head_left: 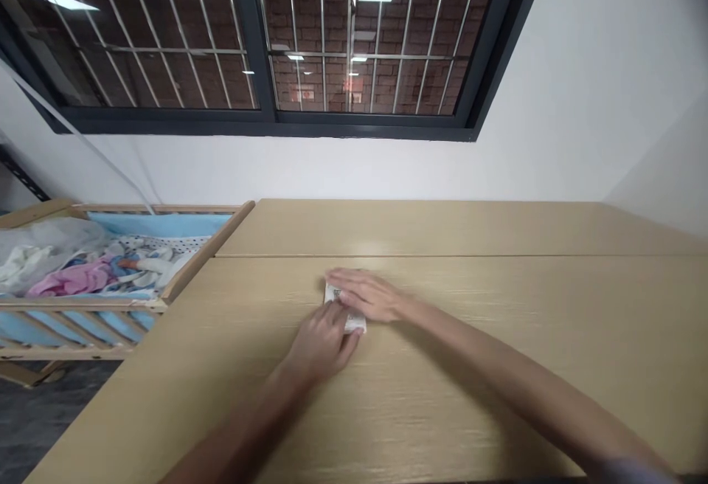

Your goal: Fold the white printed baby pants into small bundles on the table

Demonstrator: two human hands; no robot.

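Observation:
A small white packet or folded paper (355,322) with some dark print lies on the wooden tabletop (442,366). My left hand (319,338) is at its near left side, fingers bent over it and the thumb along its near edge. Across its far side lies my right hand (368,294), palm down, with the fingers stretched out to the left and held close together. Both hands cover much of the packet, so its full shape and the print cannot be made out.
A wooden crib (207,255) with blue lining stands against the table's left side, holding a heap of cloths (82,274). Behind the table is a white wall (343,167) under a dark-framed barred window (365,126). A seam crosses the tabletop beyond my hands.

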